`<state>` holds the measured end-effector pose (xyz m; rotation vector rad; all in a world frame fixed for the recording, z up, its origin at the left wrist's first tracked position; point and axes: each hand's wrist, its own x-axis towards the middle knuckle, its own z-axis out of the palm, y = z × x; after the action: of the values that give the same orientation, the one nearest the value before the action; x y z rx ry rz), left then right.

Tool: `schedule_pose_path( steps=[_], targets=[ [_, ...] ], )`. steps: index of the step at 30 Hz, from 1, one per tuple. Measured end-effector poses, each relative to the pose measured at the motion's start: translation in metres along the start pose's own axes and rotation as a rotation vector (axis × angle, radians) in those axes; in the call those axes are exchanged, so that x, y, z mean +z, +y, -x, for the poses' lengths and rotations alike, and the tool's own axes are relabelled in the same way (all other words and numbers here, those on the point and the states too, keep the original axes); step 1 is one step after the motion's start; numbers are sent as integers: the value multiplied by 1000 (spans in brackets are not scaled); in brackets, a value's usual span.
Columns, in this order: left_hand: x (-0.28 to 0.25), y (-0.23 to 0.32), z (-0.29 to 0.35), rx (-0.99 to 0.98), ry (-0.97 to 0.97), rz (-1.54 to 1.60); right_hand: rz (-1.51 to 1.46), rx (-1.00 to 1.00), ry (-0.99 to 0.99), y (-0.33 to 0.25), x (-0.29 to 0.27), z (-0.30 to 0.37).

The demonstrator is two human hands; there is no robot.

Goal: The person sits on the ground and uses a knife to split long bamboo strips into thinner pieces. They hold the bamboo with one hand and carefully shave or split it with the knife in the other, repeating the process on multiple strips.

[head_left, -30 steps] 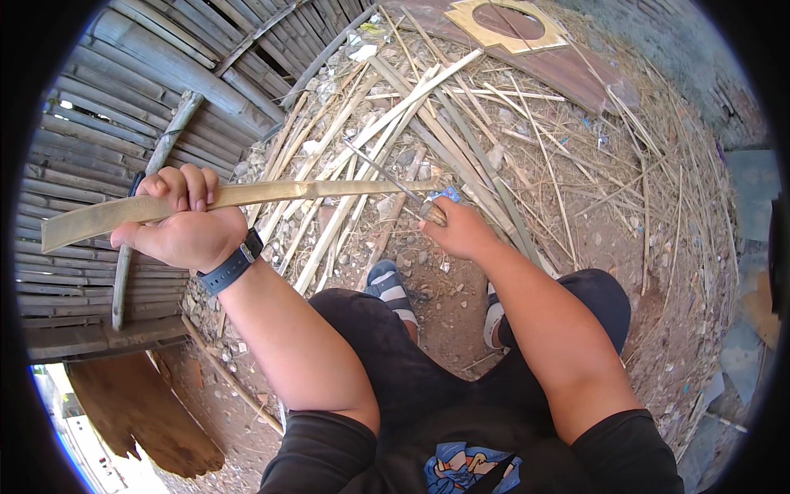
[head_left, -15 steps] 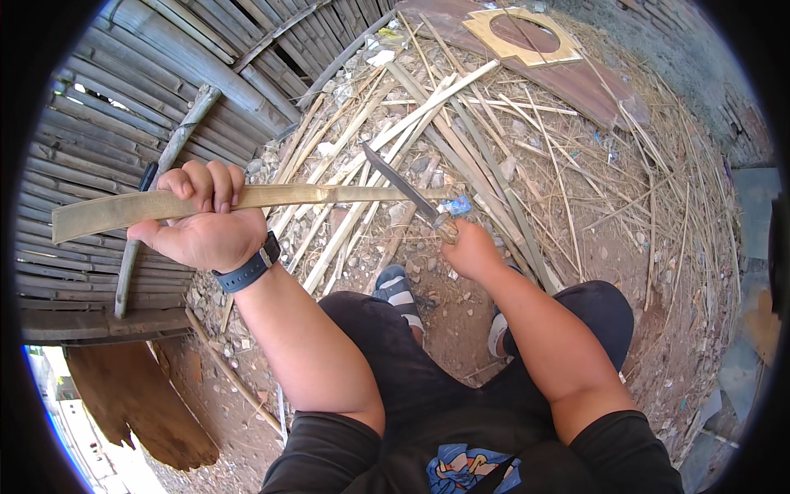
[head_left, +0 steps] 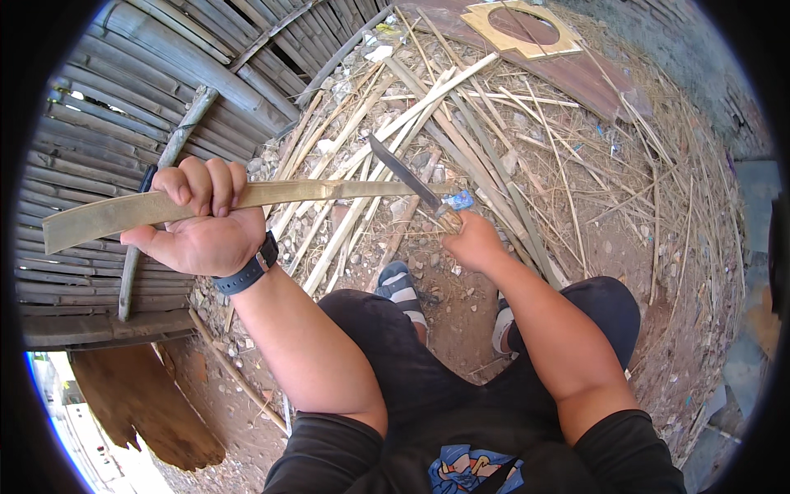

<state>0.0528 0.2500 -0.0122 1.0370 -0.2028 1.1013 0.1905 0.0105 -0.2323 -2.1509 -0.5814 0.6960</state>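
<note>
Left hand (head_left: pixel 202 222): palm turned up, fingers curled closed over a long flat strip (head_left: pixel 292 193), thumb pointing left beneath it. Dark watch (head_left: pixel 251 267) at the wrist.

Strip: pale tan, held across the front of the body; broad end out to the left of the hand, narrow part running right to the knife (head_left: pixel 403 171). Whether blade and strip touch cannot be told.

Right hand (head_left: pixel 476 243): closed around the handle of the knife; blade dark, slanting up and to the left, crossing the strip in this view.

Blue wrapper (head_left: pixel 459 200): just above the right hand in view.

Ground: loose pale slats (head_left: pixel 428 100), crossed and scattered among stones and straw. Reddish-brown board (head_left: pixel 588 80) at the top, a yellow panel (head_left: pixel 550 43) with a round hole on it.

Left side: wall of bamboo poles (head_left: pixel 90 152); brown sheet (head_left: pixel 148 403) below it.

Feet: striped sandals (head_left: pixel 401 290).
</note>
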Motion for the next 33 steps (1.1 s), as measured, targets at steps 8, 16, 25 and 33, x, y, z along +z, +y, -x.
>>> schedule_pose_path(
  steps=[8,16,25,33],
  targets=[
    [14,-2,3,-9,-29,-18,39,-60,98,3,25,7],
    [7,6,3,-54,-109,3,16,-90,7,-55,-5,18],
    [5,-2,2,-73,-189,59,227,124,116,51,7,-11],
    [6,7,4,-75,-243,63,45,-163,126,-23,17,20]
  ],
)
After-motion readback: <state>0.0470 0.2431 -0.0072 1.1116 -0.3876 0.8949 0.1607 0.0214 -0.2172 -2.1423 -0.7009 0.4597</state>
